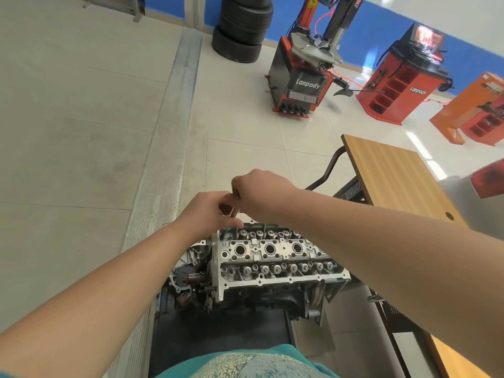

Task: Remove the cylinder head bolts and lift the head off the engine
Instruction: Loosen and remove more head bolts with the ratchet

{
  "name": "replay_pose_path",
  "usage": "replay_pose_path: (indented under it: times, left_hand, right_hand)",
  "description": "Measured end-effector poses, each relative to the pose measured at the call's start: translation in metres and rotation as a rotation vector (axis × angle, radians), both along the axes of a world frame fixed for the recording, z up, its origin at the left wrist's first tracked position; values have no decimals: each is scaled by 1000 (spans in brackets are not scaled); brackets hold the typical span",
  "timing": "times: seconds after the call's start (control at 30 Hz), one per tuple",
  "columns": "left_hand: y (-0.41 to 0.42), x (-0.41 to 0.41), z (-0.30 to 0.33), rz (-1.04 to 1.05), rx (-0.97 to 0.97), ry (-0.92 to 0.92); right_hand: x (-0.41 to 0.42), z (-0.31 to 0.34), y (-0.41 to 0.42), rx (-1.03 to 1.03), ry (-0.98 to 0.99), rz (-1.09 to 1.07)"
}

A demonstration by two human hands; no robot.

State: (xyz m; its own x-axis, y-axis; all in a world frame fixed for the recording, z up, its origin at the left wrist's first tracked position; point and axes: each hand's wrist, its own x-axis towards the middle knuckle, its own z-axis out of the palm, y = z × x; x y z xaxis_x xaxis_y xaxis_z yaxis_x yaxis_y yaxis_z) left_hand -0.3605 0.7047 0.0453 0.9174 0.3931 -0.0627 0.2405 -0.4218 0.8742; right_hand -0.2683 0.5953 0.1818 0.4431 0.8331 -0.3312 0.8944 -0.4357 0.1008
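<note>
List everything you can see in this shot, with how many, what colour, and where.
cylinder head: one, silver, on the engine, low centre
tyres: one stack, black, by the blue wall
tyre changer: one, red and black, far centre
red cabinet: one, far right
table: one, wooden top, right
small tool: one, colour unclear, held between both hands above the head
left hand: grips the tool
right hand: grips the tool

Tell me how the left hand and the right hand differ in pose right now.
The left hand sits lower and nearer the camera; the right hand is higher and farther out. The left forearm comes in from the lower left, the right from the right edge. Both hands meet above the far side of the cylinder head, fingers curled around a small object too hidden to identify.
</note>
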Motion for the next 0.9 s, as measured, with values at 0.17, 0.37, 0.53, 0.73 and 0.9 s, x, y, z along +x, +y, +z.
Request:
replay_pose_path:
  times: [0.17, 0.37, 0.53, 0.73, 0.9]
  left_hand:
    - [2, -10, -9, -43, -113, 27]
    - [0, -4, -3, 30, 24, 19]
    - [1, -10, -12, -70, -106, 32]
    - [7, -1, -9, 2, 40, 38]
    - [10, -9, -14, -64, -135, -10]
  right_hand:
    - [10, 7, -11, 40, 184, 197]
    - [2, -1, -4, 85, 36, 7]
    - [5, 5, -10, 85, 124, 236]
    - [0, -2, -5, 77, 15, 43]
    - [2, 4, -10, 37, 123, 181]
